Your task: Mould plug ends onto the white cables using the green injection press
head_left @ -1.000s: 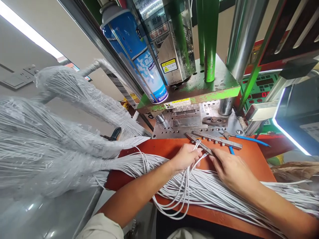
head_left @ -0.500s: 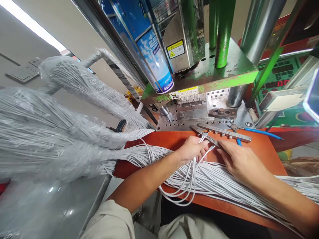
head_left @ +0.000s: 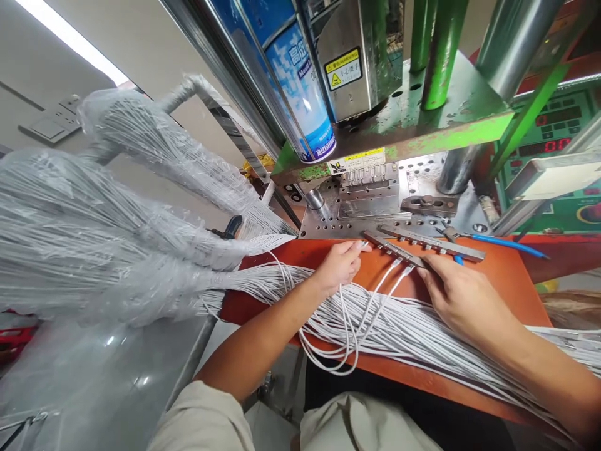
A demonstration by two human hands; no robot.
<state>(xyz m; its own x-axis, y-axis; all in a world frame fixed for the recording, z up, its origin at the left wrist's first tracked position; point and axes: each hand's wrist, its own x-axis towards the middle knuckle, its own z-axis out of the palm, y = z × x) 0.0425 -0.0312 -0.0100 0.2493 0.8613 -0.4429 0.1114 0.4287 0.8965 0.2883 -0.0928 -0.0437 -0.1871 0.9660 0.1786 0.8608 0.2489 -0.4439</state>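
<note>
Two hands at a row of white cable ends

The left hand (head_left: 340, 266) is curled, its fingers pressed together with the tips just beside the left end of a short, studded metal bar (head_left: 392, 248). Whether it pinches a cable, I cannot tell. The right hand (head_left: 464, 307) lies loosely open, its fingers resting at the right end of that bar. A second, longer studded metal bar (head_left: 436, 244) lies just behind the first, and the two nearly meet at their left ends.

A thick bundle of white cables (head_left: 408, 335) runs across an orange table (head_left: 500, 282) beneath both wrists. A few loose loops hang over the table's near edge, and a couple of strands rise between the hands to the short bar. To the left, the same kind of cable sits in large plastic-wrapped bundles (head_left: 117, 238).

Blue-handled pliers (head_left: 509, 245) lie to the right of the bars, with their metal head by the long bar. Behind the bars stands a steel mould plate (head_left: 369, 207), under the green-painted press (head_left: 416, 131). A blue spray can (head_left: 300, 94) stands on the press.
</note>
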